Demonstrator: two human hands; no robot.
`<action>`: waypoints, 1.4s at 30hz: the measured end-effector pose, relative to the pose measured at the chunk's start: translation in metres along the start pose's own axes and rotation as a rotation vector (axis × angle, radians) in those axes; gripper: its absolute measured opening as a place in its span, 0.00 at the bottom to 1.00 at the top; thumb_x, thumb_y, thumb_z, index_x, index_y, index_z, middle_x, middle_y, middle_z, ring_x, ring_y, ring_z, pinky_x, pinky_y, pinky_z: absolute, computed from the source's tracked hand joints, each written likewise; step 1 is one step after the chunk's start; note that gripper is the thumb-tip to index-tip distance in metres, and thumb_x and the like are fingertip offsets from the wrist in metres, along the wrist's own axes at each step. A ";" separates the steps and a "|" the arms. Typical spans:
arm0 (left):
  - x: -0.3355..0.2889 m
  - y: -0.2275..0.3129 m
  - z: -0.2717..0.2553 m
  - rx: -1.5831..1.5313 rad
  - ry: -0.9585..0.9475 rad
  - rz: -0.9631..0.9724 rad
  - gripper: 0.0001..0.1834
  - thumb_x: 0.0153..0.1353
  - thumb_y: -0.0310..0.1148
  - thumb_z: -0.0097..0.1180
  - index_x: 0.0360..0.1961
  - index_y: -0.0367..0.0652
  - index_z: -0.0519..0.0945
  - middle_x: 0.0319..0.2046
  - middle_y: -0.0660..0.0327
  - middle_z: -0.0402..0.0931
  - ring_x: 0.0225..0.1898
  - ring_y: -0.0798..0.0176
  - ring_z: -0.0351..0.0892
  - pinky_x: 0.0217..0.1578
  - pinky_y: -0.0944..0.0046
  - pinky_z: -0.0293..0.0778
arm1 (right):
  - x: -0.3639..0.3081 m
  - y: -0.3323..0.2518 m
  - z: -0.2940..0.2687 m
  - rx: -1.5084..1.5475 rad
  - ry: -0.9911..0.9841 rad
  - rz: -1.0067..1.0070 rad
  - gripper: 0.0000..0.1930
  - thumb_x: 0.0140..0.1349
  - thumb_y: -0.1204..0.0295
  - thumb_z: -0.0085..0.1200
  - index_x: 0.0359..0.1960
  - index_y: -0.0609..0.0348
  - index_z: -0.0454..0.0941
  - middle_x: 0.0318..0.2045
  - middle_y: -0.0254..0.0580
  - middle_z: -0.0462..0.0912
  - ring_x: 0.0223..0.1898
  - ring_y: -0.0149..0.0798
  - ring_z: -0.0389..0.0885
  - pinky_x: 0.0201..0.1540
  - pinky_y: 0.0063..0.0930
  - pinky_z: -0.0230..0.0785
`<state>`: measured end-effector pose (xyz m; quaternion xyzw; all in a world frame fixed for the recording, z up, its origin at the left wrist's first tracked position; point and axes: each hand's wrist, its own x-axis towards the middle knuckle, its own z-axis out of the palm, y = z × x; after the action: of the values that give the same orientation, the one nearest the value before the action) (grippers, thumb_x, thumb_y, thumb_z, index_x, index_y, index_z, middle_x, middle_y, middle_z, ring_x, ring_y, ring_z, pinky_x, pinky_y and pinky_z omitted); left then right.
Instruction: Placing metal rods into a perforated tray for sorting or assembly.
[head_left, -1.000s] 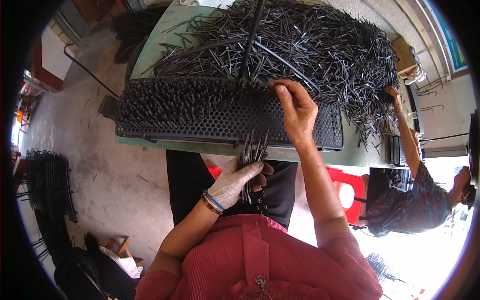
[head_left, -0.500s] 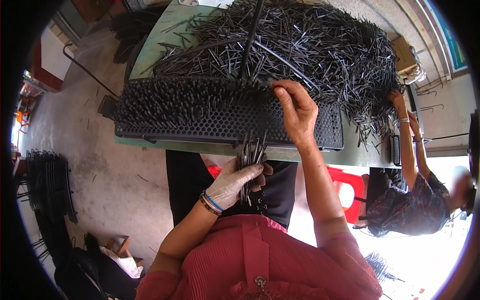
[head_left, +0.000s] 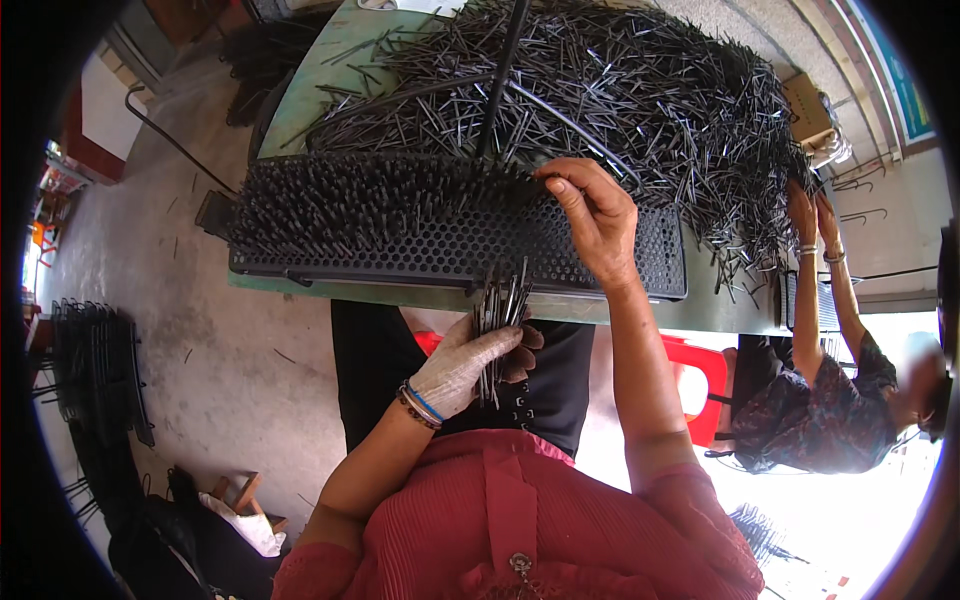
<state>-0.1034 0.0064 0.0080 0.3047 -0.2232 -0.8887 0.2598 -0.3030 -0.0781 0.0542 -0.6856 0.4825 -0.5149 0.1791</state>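
In front of me a long black perforated board (head_left: 600,250) lies along the table's near edge. Upright black strips (head_left: 330,205) stand packed in its holes on the left and along the far side; bare holes show at the near side and right. My left hand (head_left: 465,365), in a pale glove with dark fingertips, is closed round a bundle of thin dark strips (head_left: 500,310) just below the board's near edge. Over the board's far side, my bare right hand (head_left: 598,220) pinches thumb against fingers beside the last upright strips. What sits between those fingertips is too small to make out.
A large heap of loose black strips (head_left: 640,90) covers the green table (head_left: 325,75). A dark rod (head_left: 500,85) rises behind the board. At the right a co-worker's hands (head_left: 812,220) reach into the heap, near a cardboard box (head_left: 808,108) and a red chair (head_left: 705,390).
My right hand has shifted very slightly at the board, still pinched. My left hand keeps its bundle in place. The co-worker's hands and arms have moved along the heap's edge.
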 end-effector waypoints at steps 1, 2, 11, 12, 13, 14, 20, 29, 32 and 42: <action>0.000 0.000 0.000 0.000 -0.001 0.000 0.17 0.65 0.32 0.51 0.54 0.39 0.71 0.39 0.55 0.79 0.34 0.66 0.80 0.32 0.70 0.77 | 0.000 0.001 0.000 -0.001 0.000 0.000 0.06 0.62 0.76 0.56 0.38 0.64 0.81 0.37 0.43 0.83 0.39 0.37 0.81 0.44 0.25 0.72; 0.000 0.000 0.000 0.002 0.005 -0.006 0.16 0.65 0.31 0.51 0.53 0.38 0.71 0.39 0.55 0.79 0.34 0.66 0.80 0.32 0.70 0.77 | 0.000 0.002 0.000 0.006 -0.007 -0.010 0.06 0.61 0.76 0.56 0.38 0.64 0.81 0.37 0.43 0.83 0.39 0.37 0.81 0.44 0.25 0.72; 0.001 0.001 0.001 0.015 0.015 -0.030 0.16 0.66 0.31 0.51 0.52 0.36 0.72 0.39 0.55 0.79 0.35 0.66 0.80 0.33 0.70 0.78 | -0.016 0.017 0.014 0.210 0.096 0.191 0.07 0.63 0.75 0.55 0.40 0.65 0.80 0.37 0.40 0.83 0.40 0.32 0.79 0.44 0.23 0.70; 0.001 0.001 0.000 0.018 0.012 -0.029 0.16 0.66 0.31 0.51 0.52 0.36 0.72 0.39 0.55 0.79 0.35 0.66 0.80 0.33 0.70 0.78 | -0.017 0.018 0.014 0.216 0.094 0.181 0.07 0.64 0.75 0.55 0.40 0.65 0.80 0.38 0.40 0.83 0.40 0.31 0.79 0.44 0.23 0.70; 0.000 0.001 0.000 0.018 0.012 -0.030 0.16 0.66 0.31 0.51 0.52 0.36 0.72 0.39 0.55 0.79 0.35 0.66 0.80 0.33 0.70 0.78 | -0.018 0.018 0.014 0.215 0.095 0.182 0.07 0.64 0.75 0.55 0.40 0.65 0.80 0.38 0.40 0.83 0.40 0.31 0.79 0.44 0.23 0.70; 0.000 0.001 0.001 0.014 0.013 -0.033 0.16 0.66 0.31 0.51 0.52 0.36 0.72 0.39 0.55 0.79 0.35 0.66 0.80 0.33 0.70 0.78 | -0.019 0.017 0.015 0.185 0.093 0.158 0.07 0.62 0.75 0.56 0.39 0.65 0.80 0.38 0.41 0.83 0.39 0.33 0.80 0.44 0.24 0.70; 0.000 0.001 0.000 0.014 0.021 -0.033 0.16 0.65 0.32 0.51 0.52 0.36 0.72 0.39 0.56 0.79 0.34 0.66 0.80 0.33 0.70 0.78 | -0.016 0.006 0.021 -0.145 0.078 -0.049 0.07 0.55 0.79 0.60 0.37 0.64 0.82 0.36 0.46 0.83 0.38 0.44 0.80 0.43 0.31 0.71; -0.001 0.002 0.001 0.032 0.023 -0.043 0.16 0.65 0.33 0.51 0.51 0.37 0.72 0.38 0.56 0.79 0.34 0.66 0.80 0.33 0.70 0.79 | -0.012 -0.003 0.024 -0.337 0.123 -0.151 0.06 0.49 0.77 0.63 0.31 0.58 0.81 0.33 0.40 0.82 0.33 0.43 0.77 0.41 0.32 0.65; -0.002 0.006 0.004 0.047 0.049 -0.068 0.16 0.66 0.33 0.51 0.51 0.38 0.73 0.37 0.57 0.80 0.32 0.67 0.80 0.32 0.70 0.78 | -0.016 -0.005 0.027 -0.445 0.147 -0.196 0.07 0.49 0.78 0.62 0.31 0.58 0.81 0.33 0.39 0.81 0.33 0.42 0.76 0.40 0.32 0.65; 0.000 0.003 0.000 0.070 0.041 -0.059 0.15 0.66 0.34 0.51 0.50 0.39 0.74 0.36 0.58 0.80 0.27 0.72 0.76 0.29 0.73 0.75 | -0.020 0.007 0.032 -0.327 0.190 -0.111 0.06 0.49 0.77 0.62 0.31 0.58 0.81 0.34 0.38 0.82 0.34 0.42 0.77 0.41 0.33 0.64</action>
<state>-0.1025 0.0041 0.0096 0.3384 -0.2396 -0.8812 0.2272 -0.2784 -0.0726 0.0257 -0.6795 0.5358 -0.5011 -0.0098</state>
